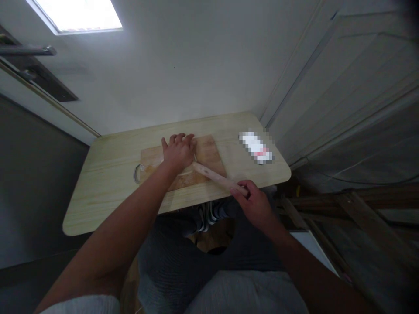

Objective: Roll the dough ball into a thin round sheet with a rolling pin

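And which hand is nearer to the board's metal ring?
Left. The left hand is over the board, right of the ring; the right hand is farther right, off the board.

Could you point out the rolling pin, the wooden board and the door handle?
Rolling pin [218, 177]: head view, middle of its shaft.
Wooden board [209, 150]: head view, bare surface near its far right corner.
Door handle [29, 51]: head view, on its lever.

Pale table [108, 170] by white door [196, 65], bright window [81, 13]
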`<act>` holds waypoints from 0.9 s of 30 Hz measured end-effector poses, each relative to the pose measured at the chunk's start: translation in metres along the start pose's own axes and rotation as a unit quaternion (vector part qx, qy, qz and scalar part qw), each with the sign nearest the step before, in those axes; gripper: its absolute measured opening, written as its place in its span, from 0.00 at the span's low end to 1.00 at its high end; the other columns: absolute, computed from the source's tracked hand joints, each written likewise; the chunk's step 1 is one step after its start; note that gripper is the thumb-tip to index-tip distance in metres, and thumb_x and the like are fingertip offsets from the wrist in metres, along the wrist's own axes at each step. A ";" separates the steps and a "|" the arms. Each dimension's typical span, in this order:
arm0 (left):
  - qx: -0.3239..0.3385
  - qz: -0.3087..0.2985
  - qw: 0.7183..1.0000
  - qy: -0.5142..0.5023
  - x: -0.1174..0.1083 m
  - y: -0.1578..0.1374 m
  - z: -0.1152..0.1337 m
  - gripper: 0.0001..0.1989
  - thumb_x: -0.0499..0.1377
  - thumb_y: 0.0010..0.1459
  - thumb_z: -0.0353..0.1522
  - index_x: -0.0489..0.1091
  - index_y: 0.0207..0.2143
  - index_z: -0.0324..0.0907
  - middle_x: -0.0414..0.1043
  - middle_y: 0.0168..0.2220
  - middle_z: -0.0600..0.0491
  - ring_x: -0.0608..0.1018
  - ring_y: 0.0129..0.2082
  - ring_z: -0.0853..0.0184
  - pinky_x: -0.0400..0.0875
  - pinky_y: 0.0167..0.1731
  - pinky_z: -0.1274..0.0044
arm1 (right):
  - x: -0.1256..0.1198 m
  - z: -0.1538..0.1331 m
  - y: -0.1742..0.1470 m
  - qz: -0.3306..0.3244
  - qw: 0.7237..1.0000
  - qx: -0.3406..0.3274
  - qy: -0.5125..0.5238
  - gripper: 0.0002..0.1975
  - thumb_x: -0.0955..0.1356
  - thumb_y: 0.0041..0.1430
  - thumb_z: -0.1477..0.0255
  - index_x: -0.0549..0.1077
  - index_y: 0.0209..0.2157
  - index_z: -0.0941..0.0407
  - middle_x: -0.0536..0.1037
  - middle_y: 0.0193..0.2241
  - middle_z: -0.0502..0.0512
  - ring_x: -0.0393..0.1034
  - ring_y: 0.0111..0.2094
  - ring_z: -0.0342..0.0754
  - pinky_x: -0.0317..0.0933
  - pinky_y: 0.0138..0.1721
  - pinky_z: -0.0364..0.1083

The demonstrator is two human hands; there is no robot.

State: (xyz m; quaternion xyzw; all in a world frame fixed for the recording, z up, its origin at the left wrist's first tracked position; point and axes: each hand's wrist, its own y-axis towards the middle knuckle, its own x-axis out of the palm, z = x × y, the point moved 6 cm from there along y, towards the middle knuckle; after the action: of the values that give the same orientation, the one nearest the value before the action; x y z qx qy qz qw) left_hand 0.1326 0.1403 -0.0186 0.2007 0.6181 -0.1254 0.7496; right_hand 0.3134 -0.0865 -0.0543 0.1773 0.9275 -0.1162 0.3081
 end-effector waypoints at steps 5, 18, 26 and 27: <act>0.005 0.013 1.000 -0.001 0.006 0.015 0.008 0.26 0.39 0.69 0.44 0.63 0.63 0.52 0.63 0.65 0.46 0.61 0.65 0.48 0.43 0.63 0.41 | -0.012 0.004 0.009 0.037 0.996 0.017 -0.081 0.24 0.64 0.62 0.48 0.73 0.44 0.53 0.77 0.28 0.53 0.72 0.30 0.50 0.57 0.31 0.45; -0.054 0.057 0.997 0.016 0.008 0.044 0.016 0.24 0.39 0.69 0.40 0.68 0.56 0.48 0.71 0.57 0.43 0.69 0.58 0.49 0.49 0.62 0.45 | -0.029 0.004 0.037 0.076 0.988 -0.007 -0.132 0.26 0.62 0.64 0.48 0.73 0.48 0.54 0.80 0.34 0.57 0.75 0.35 0.53 0.58 0.33 0.46; -0.074 0.065 0.995 0.019 0.009 0.054 0.018 0.25 0.38 0.69 0.40 0.70 0.52 0.44 0.72 0.55 0.40 0.70 0.56 0.49 0.52 0.60 0.46 | -0.027 0.004 0.043 0.068 0.980 0.014 -0.184 0.24 0.62 0.65 0.50 0.72 0.50 0.52 0.81 0.37 0.57 0.75 0.37 0.54 0.57 0.33 0.46; -0.074 0.067 0.995 0.020 0.010 0.056 0.019 0.25 0.38 0.69 0.40 0.70 0.52 0.43 0.72 0.55 0.40 0.70 0.56 0.49 0.52 0.60 0.46 | -0.027 0.005 0.045 0.067 0.979 0.017 -0.190 0.24 0.62 0.66 0.50 0.73 0.50 0.53 0.81 0.37 0.58 0.76 0.37 0.55 0.57 0.33 0.46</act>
State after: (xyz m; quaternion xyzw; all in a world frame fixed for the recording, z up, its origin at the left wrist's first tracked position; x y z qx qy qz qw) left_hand 0.1755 0.1821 -0.0173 0.1878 0.6254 -0.0250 0.7569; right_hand 0.3542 -0.0545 -0.0464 0.2186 0.8358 -0.1426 0.4831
